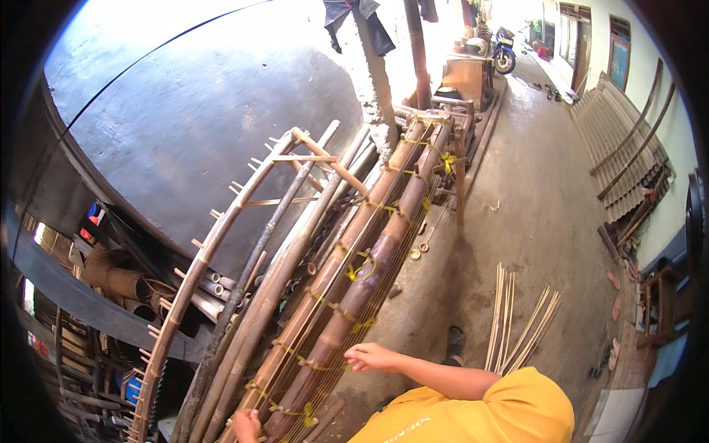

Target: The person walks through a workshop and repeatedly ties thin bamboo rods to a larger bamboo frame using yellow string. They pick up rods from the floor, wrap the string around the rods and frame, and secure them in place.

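Note:
Two long brown bamboo poles (378, 255) lie side by side as a frame, running from the lower edge to the far end. Yellow ties (361, 267) are knotted round them at intervals, and thin bamboo strips (371, 310) run along their right side. My right hand (371, 357) is closed beside the right pole, close to these strips and a yellow tie; whatever its fingers pinch is too small to make out. At the lower edge my left hand (247, 426) has curled fingers by the left pole. The picture's edge cuts it off, and anything in it is hidden.
A pegged bamboo ladder-like pole (203, 255) and loose poles (277, 295) lie at my left before a grey wall (207, 111). Split sticks (509, 314) lie on the floor to my right. Corrugated sheets (620, 133) lean by the house; a motorbike (504, 52) stands far back.

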`<act>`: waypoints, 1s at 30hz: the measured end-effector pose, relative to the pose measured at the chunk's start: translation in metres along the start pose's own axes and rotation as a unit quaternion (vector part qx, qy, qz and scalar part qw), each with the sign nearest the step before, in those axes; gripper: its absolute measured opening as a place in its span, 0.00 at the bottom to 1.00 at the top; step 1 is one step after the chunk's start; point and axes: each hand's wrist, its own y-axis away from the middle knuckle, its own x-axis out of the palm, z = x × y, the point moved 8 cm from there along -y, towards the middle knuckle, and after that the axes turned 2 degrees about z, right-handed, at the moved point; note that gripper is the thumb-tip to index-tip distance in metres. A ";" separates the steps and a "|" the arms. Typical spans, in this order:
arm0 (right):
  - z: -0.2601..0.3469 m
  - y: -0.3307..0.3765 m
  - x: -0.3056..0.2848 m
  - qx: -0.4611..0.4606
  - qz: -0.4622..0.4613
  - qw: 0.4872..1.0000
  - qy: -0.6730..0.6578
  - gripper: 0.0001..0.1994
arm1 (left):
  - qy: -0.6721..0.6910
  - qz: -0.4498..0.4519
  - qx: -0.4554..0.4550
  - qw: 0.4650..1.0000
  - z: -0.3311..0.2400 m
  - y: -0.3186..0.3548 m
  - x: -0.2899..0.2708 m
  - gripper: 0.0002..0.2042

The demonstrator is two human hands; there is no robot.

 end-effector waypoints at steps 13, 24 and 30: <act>0.072 0.172 -0.406 -0.050 -0.220 0.974 0.008 0.14 | 0.287 -0.052 0.290 0.912 -0.638 -0.094 -0.001 0.20; 0.156 0.150 -0.573 -0.099 -0.257 0.959 -0.070 0.14 | 0.240 -0.010 0.290 0.927 -0.902 -0.230 0.095 0.12; 0.169 0.137 -0.644 0.029 -0.260 0.962 -0.074 0.15 | 0.283 -0.103 0.361 0.883 -0.945 -0.226 0.056 0.12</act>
